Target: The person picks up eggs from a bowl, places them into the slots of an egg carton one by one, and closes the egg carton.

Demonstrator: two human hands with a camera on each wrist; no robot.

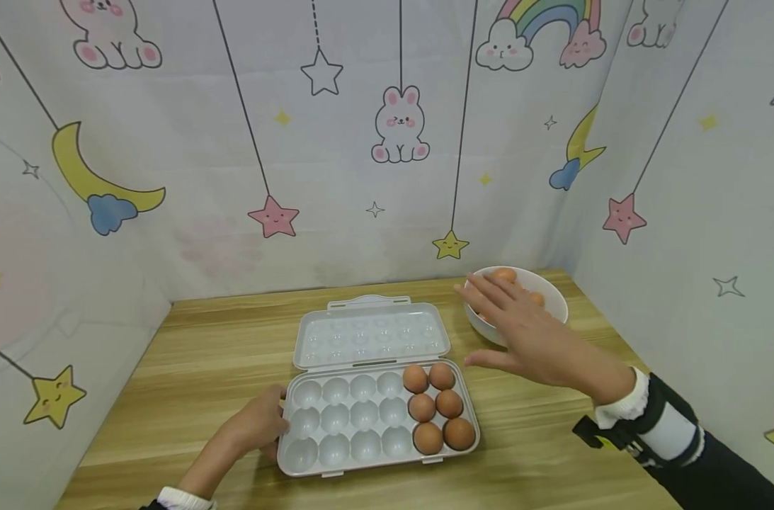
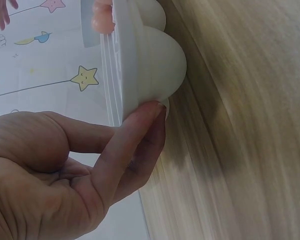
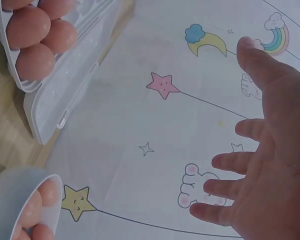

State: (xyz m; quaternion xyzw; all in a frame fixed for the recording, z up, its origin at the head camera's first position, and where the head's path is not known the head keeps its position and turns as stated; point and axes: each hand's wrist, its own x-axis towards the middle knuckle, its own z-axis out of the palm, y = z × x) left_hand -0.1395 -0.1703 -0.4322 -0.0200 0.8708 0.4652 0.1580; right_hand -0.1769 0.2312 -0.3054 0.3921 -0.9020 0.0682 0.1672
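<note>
A white plastic egg tray (image 1: 364,416) lies on the table with its lid (image 1: 372,333) folded back flat. Brown eggs (image 1: 422,407) fill its two right-hand columns; the other cups hold nothing. My left hand (image 1: 259,425) pinches the tray's left edge, and the left wrist view shows the fingers (image 2: 127,145) at the rim and the underside of a cup. My right hand (image 1: 527,336), spread with nothing in it, hovers in front of a white bowl (image 1: 557,301) and partly covers it. More brown eggs (image 3: 31,209) sit inside that bowl.
The wooden tabletop (image 1: 227,354) runs back to a white curtain (image 1: 336,163) printed with stars, moons and rabbits. Curtain also closes off the left and right sides. The bowl stands at the back right, close to the table's edge.
</note>
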